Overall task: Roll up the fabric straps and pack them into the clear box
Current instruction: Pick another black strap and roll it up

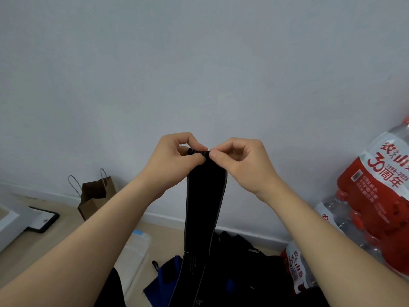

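1. Room: pale wood floor (166,238), plain grey-white wall (199,63) filling the upper frame.
2. Nearest, centre frame: left hand (177,157) & right hand (241,159) are raised. Each has thumb + forefinger pinched on the top end of a black strap (203,207), other fingers curled in. The top end looks turned over into a small tight roll; the rest hangs straight down.
3. Bottom centre: the strap's tail drops into a heap of dark straps (243,269), w/ a blue one (163,282) at the heap's left.
4. Lower centre-left: clear box (135,258) on the floor beside the heap; can't tell if the lid is on.
5. Far: brown paper bag (95,196) left, against the wall; wrapped water-bottle packs (376,196) at the right edge.
6. Step, prob.: first turns of rolling this strap. Next move needs even turns, edges aligned, tension kept so the roll doesn't spring open, then down-left to the box.
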`<move>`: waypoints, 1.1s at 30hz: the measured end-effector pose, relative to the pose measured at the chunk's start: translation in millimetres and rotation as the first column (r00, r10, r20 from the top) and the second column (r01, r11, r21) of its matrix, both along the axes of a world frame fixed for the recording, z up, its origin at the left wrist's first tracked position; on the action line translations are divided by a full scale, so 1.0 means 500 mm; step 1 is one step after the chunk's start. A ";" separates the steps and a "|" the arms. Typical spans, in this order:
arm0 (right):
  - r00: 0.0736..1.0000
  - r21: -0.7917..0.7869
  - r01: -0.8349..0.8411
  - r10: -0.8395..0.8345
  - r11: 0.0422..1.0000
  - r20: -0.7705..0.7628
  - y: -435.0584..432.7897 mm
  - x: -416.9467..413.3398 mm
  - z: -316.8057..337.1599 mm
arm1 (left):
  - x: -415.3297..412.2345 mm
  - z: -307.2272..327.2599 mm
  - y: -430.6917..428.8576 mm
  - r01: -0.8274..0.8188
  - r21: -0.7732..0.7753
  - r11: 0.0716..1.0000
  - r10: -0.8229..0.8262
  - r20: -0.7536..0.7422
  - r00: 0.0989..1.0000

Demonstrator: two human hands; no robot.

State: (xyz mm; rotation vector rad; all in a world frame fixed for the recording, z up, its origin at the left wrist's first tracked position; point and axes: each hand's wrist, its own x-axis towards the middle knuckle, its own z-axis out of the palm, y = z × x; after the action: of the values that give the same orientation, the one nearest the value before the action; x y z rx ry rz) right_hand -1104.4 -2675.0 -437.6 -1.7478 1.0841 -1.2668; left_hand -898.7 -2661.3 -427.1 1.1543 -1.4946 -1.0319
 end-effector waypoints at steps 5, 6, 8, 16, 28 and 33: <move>0.998 0.074 -0.024 0.019 0.997 0.067 0.003 -0.006 0.003 | 0.000 0.006 0.005 0.047 0.014 0.999 -0.046 -0.071 0.996; 0.997 0.081 -0.029 0.023 0.996 0.075 0.002 -0.006 0.003 | 0.001 0.005 0.004 0.061 0.003 0.998 -0.061 -0.068 0.996; 0.994 0.091 -0.038 0.029 0.995 0.102 0.002 -0.007 0.004 | 0.003 0.005 0.004 0.061 -0.038 0.997 -0.063 -0.043 0.997; 0.988 0.235 -0.121 0.094 0.964 0.120 0.004 -0.006 -0.003 | 0.008 0.002 0.003 -0.047 -0.120 0.992 0.057 0.084 0.995; 0.975 0.235 -0.111 0.060 0.966 0.214 0.017 0.018 0.008 | 0.014 -0.002 0.011 0.051 -0.101 0.994 -0.050 0.014 0.999; 0.955 0.201 -0.143 0.082 0.969 0.286 0.022 0.023 0.009 | 0.027 0.009 0.013 0.075 -0.095 0.993 -0.085 -0.098 0.992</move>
State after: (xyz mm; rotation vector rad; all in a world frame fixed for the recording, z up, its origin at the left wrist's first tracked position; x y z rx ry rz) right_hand -1092.8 -2664.2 -432.9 -1.3998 0.9102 -1.2259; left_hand -885.2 -2654.9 -422.6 0.9701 -1.5016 -1.0497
